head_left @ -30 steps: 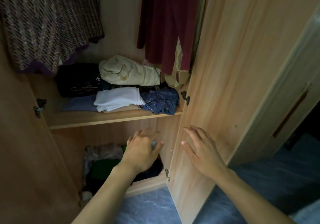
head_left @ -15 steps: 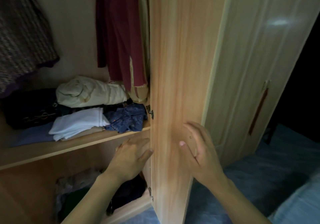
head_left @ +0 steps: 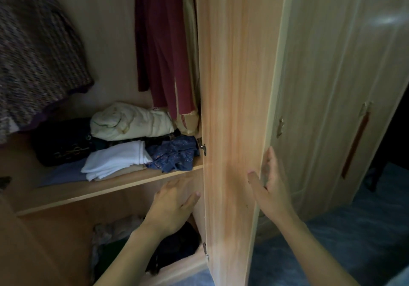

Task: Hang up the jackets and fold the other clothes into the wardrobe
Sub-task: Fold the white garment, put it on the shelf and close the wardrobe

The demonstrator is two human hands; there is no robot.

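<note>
The wardrobe stands open, its right door (head_left: 232, 113) seen nearly edge-on. My right hand (head_left: 270, 188) reaches round the door's outer edge, fingers straight, thumb on the inner face. My left hand (head_left: 172, 206) hovers open below the shelf (head_left: 106, 188), close to the door's hinge side. On the shelf lie a cream bundle (head_left: 132, 121), a folded white garment (head_left: 117, 159), a blue patterned cloth (head_left: 174, 155) and a black item (head_left: 59, 144). A maroon garment (head_left: 161, 48) and a tweed jacket (head_left: 37, 57) hang above.
Dark and pale clothes (head_left: 172, 246) are heaped in the lower compartment. A second, shut wardrobe door (head_left: 336, 99) with a brown handle (head_left: 356, 144) stands to the right. The left door (head_left: 24, 246) fills the bottom left. Blue floor covering (head_left: 332, 241) lies below.
The right door has swung inward, now nearly edge-on to me. My right hand has slid from the inner face to the door's outer edge. The left hand stayed below the shelf.
</note>
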